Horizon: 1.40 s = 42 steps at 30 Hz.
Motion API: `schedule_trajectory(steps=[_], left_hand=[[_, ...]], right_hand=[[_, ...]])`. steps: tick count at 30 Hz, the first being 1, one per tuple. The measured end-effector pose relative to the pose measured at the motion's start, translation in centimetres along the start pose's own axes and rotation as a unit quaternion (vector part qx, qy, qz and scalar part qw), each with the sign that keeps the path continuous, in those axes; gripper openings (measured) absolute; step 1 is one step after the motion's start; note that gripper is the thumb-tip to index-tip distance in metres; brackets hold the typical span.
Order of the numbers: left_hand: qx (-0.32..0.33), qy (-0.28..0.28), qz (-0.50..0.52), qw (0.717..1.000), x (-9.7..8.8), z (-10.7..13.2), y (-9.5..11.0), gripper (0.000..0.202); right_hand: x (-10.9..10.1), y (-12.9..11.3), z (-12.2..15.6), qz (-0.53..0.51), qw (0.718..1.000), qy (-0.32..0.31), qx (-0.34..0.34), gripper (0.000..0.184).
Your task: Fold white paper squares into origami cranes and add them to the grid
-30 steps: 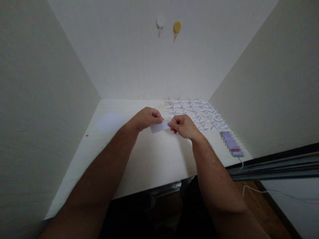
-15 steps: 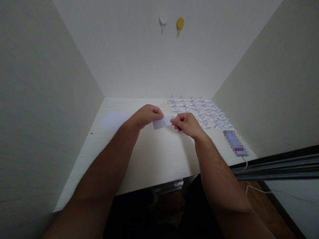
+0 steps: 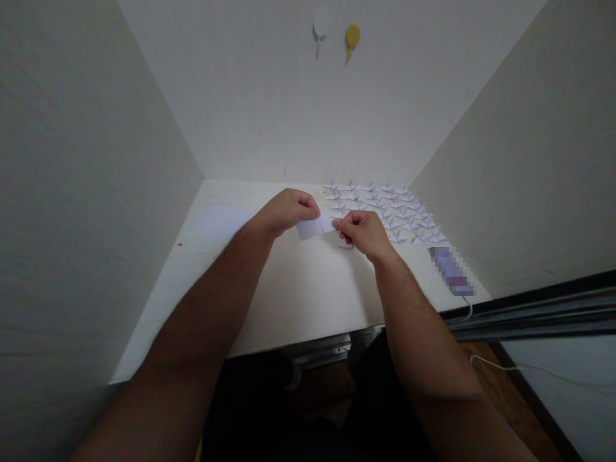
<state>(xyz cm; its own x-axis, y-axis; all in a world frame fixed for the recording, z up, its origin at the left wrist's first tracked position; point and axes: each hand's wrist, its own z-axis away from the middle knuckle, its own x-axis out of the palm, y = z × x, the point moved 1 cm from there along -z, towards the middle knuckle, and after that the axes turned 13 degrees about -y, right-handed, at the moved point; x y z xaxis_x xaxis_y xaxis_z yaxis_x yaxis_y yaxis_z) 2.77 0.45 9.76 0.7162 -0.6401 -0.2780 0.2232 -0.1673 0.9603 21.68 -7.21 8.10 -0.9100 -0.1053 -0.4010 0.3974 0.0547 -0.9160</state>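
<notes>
A small folded piece of white paper is held between both hands above the table, with a crease line visible across it. My left hand pinches its upper edge between thumb and fingers. At its right-hand tip, my right hand is closed in a pinch. Just beyond my right hand, rows of several folded paper cranes cover the back right of the table. To the left, partly behind my left forearm, lie flat white paper sheets.
The white table is enclosed by walls on three sides. A blurred-out phone-like object with a white cable lies at the right edge. A small orange bit is at the left. A white hook and a yellow hook are on the back wall.
The view has shifted slightly, so the table sits a little higher in the picture. Both hands keep their pinch on the paper, with hardly any movement between them.
</notes>
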Motion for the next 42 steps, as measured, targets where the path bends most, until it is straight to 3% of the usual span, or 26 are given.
schedule_trajectory(steps=[3, 8, 15, 21, 30, 37, 42], left_hand=[[0.018, 0.005, 0.027, 0.999, 0.5, 0.4, 0.3, 0.009], [0.022, -0.028, 0.025, 0.999, 1.9, 1.7, 0.3, 0.011], [0.038, -0.025, -0.013, 0.999, 3.9, 4.2, 1.8, 0.005], [0.049, -0.015, -0.007, 0.999, 5.0, 5.9, 3.6, 0.005], [0.045, -0.046, -0.058, 0.996, 4.5, 6.5, 2.4, 0.005], [-0.013, 0.011, -0.030, 0.999, 2.0, 7.1, 2.3, 0.005], [-0.052, 0.057, 0.001, 0.997, 0.7, 6.9, 1.2, 0.006]], right_hand=[[0.1, -0.1, 0.1, -0.008, 1.000, -0.002, -0.009, 0.031], [1.1, -1.0, 0.9, 0.073, 0.996, -0.031, -0.050, 0.024], [2.3, -3.1, 3.9, 0.161, 0.983, 0.027, -0.079, 0.017], [2.5, -4.0, 6.5, 0.154, 0.982, 0.080, -0.070, 0.020], [3.2, -3.8, 8.4, 0.124, 0.991, 0.030, -0.029, 0.022], [2.4, -1.8, 7.5, -0.008, 0.998, -0.046, -0.036, 0.023], [2.9, 0.0, 4.5, -0.055, 0.998, -0.019, -0.037, 0.026]])
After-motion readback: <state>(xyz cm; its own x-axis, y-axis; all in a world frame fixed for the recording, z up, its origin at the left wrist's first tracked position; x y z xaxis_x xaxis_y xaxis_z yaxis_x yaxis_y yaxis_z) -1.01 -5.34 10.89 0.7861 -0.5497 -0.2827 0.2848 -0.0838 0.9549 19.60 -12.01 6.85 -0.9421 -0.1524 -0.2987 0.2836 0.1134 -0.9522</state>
